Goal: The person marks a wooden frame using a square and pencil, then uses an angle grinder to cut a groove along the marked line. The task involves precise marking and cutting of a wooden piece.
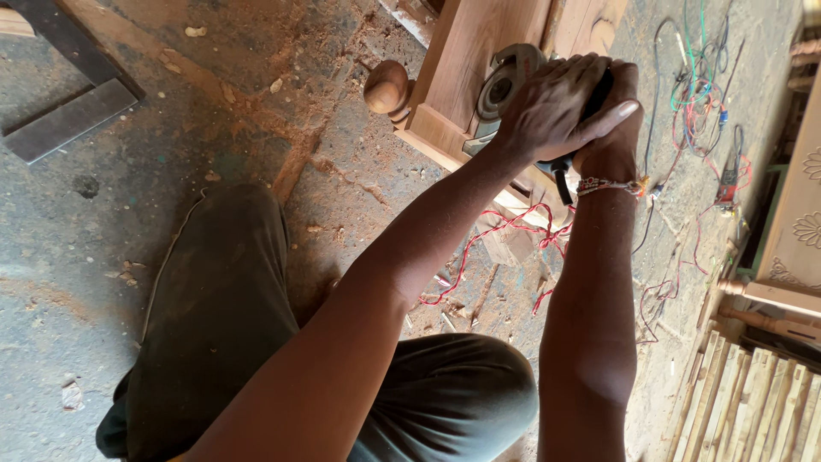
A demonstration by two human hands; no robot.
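Grinder sits on the wood frame, near its round knob. Left hand wraps closed over the body; right hand clamps the handle. Advice: keep it flat, both grips firm, red wires clear.

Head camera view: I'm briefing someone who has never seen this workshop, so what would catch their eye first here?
First, both hands clamped on a grey power tool at top centre, the left hand over its body and the right hand behind, pressing it against a pale wooden frame with a round knob. Next, tangled red wires trail over the dusty concrete floor beneath the arms, with carved wooden furniture at the right edge.
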